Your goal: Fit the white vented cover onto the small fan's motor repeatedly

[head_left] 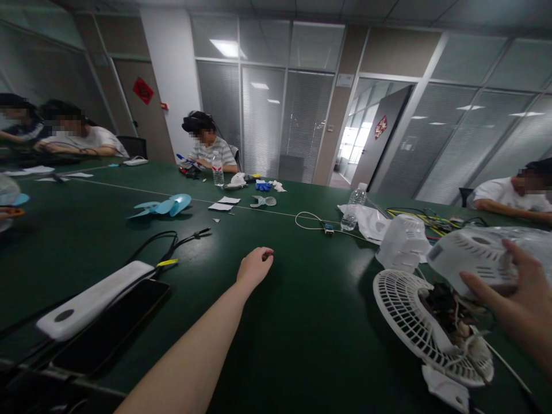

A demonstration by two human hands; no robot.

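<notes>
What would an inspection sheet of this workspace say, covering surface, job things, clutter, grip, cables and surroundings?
Surface: dark green tabletop, a thin pale line crossing it.
Job's things: vented white housing; white shell beside it; white fan grille bearing exposed wiring.
Clutter: phone, long white device, paper slips, blue fan blade, clear bottle.
Grip: left hand loosely curled, nothing seen in it; right hand at the white housing, firmness unclear.
Cables: black cables by the white device; pale cable looping towards a small blue connector.
Surroundings: other people seated around; open door behind.
</notes>
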